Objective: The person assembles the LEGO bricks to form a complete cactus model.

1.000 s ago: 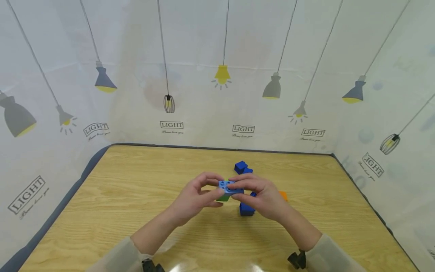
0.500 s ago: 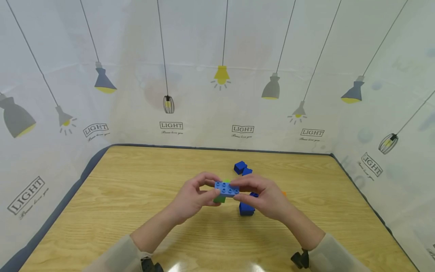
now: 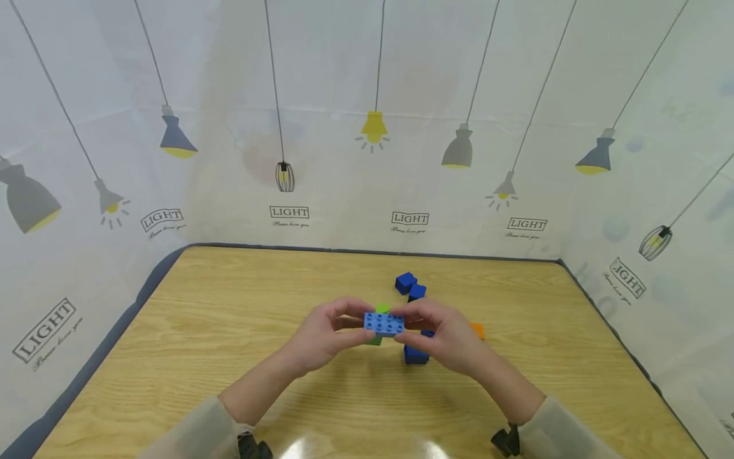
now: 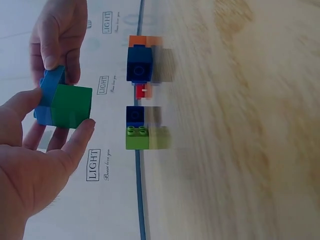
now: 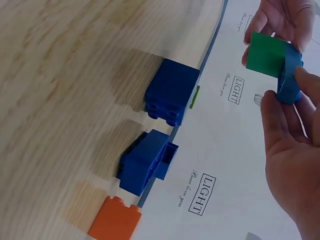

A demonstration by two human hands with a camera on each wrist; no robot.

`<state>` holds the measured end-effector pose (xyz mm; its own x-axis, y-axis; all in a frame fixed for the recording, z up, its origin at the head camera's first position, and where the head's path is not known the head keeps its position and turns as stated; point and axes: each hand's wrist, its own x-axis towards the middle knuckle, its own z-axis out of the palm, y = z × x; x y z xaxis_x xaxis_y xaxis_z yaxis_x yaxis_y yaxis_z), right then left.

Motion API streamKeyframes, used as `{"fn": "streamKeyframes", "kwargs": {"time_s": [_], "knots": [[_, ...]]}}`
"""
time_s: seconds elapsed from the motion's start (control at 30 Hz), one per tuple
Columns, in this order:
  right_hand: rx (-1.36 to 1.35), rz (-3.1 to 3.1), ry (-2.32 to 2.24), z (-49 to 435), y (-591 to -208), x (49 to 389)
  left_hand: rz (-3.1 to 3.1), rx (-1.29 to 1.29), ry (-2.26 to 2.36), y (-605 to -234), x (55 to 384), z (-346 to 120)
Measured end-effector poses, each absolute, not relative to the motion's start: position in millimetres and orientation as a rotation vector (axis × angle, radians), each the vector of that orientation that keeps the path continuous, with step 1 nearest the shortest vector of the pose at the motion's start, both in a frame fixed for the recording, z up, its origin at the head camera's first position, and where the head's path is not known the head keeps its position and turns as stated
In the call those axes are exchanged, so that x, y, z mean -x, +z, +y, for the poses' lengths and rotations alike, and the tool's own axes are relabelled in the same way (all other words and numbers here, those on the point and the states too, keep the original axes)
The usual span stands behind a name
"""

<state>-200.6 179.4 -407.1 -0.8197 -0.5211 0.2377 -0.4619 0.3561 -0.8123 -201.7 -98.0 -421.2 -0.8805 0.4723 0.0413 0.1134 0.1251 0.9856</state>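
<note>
Both hands hold a light blue eight-stud toy brick (image 3: pixel 384 324) above the table, its studs facing up. A green brick (image 4: pixel 71 106) sits against its underside at the left end, and the other end overhangs. My left hand (image 3: pixel 318 336) grips this joined pair, thumb on the blue brick and a fingertip at the green brick's bottom. At the overhanging right end, my right hand (image 3: pixel 453 335) pinches the blue brick between thumb and fingers. In the right wrist view the green brick (image 5: pixel 265 54) shows one flat side.
Dark blue bricks (image 3: pixel 406 282) lie beyond the hands, and another dark blue brick (image 3: pixel 416 355) lies just below the right hand. An orange brick (image 3: pixel 477 330) is to the right. A lime green brick (image 4: pixel 137 138) and a small red piece (image 4: pixel 141 91) stand on the wooden table (image 3: pixel 229 287).
The light blue brick has turned from a slant to nearly level. My right fingers have drawn back to its right end, uncovering more studs.
</note>
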Motion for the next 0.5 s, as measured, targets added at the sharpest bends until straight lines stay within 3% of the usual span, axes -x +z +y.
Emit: {"fn": "streamKeyframes", "kwargs": {"time_s": [0.5], "knots": [[0.769,2.611,-1.158,183,-423,204,2.137,-0.497,1.706,-447,206,-96]]}}
